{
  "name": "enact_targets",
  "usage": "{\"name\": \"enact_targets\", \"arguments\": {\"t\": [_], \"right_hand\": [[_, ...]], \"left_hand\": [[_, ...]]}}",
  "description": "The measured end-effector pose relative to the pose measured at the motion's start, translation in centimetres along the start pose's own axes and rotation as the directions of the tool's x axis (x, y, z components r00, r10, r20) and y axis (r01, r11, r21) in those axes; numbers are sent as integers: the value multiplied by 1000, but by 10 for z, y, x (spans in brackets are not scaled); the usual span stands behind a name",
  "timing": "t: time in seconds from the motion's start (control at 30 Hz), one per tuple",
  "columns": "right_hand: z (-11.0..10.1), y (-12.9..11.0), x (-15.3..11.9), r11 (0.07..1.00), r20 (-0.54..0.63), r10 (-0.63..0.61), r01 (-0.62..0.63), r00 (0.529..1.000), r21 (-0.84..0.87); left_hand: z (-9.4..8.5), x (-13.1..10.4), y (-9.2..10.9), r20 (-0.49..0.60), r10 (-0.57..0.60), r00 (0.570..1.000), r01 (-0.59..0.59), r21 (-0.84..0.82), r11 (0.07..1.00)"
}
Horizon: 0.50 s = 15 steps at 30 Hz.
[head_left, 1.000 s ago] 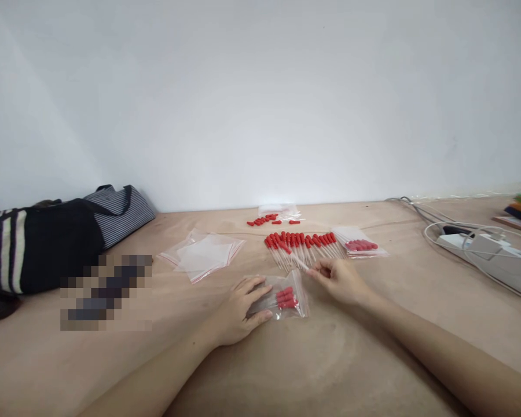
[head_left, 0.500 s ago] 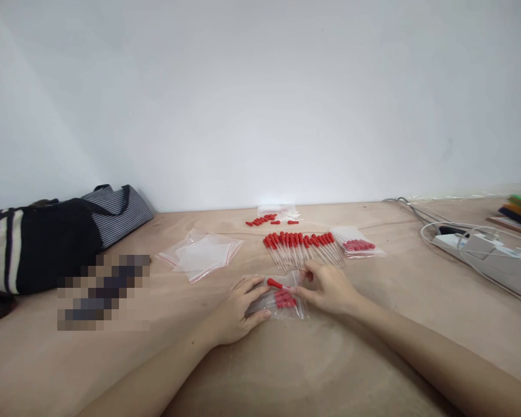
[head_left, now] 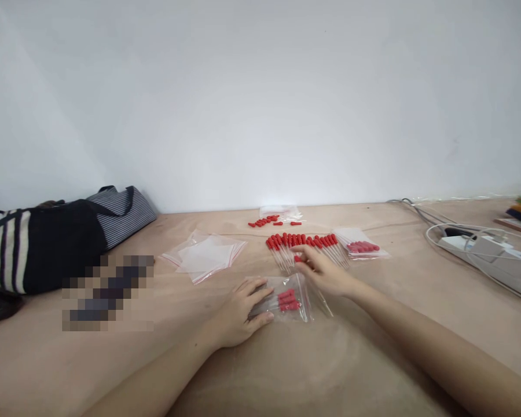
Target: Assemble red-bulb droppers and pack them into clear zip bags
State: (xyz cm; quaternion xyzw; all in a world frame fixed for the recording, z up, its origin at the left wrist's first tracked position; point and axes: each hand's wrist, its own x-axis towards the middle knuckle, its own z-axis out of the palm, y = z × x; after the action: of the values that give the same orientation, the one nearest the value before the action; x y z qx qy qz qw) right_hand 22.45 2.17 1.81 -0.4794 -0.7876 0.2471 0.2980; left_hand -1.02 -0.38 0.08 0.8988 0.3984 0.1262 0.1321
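My left hand (head_left: 245, 310) rests on the left part of a clear zip bag (head_left: 304, 307), thumb and fingers apart. Inside the bag lie several droppers with red bulbs (head_left: 289, 299). My right hand (head_left: 323, 272) is to the right of and beyond the bag, its fingers closed around the red bulb of a dropper (head_left: 298, 259); the clear tube (head_left: 325, 304) sticks out below the hand, toward me. Just beyond that hand a fanned row of red-bulbed droppers (head_left: 279, 246) lies on the table, partly covered by the fingers.
Flat plastic bags (head_left: 206, 256) lie left of centre. A filled bag (head_left: 362, 246) sits right of the row. Loose red bulbs (head_left: 264, 220) lie farther back. A black bag (head_left: 65, 246) stands left, a white power strip (head_left: 490, 258) with cables right.
My right hand has moved away from the small bag toward the dropper row. The dropper that lay over the bag is now at my right hand, turned with its tube toward me.
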Motion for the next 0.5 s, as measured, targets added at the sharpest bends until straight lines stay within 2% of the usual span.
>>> {"name": "enact_targets", "arguments": {"t": [0.03,0.1,0.2,0.33,0.5], "right_hand": [[-5,7,-4,996,-91,20,-12,996,93],[-11,22,-13,953,-249,136,-58,959,296],[-10,39,-23,858,-379,305,-80,874,507],[-1,45,-26,768,-443,403,-33,801,639],[8,40,-23,703,-464,436,30,771,710]], "left_hand": [[-1,0,1,15,-12,1000,12,2,1000],[-2,1,3,35,-35,999,35,3,999],[-3,1,3,45,-50,998,50,3,999],[-4,1,3,37,-34,999,34,-2,999],[-2,1,1,33,-24,999,24,4,1000]]}}
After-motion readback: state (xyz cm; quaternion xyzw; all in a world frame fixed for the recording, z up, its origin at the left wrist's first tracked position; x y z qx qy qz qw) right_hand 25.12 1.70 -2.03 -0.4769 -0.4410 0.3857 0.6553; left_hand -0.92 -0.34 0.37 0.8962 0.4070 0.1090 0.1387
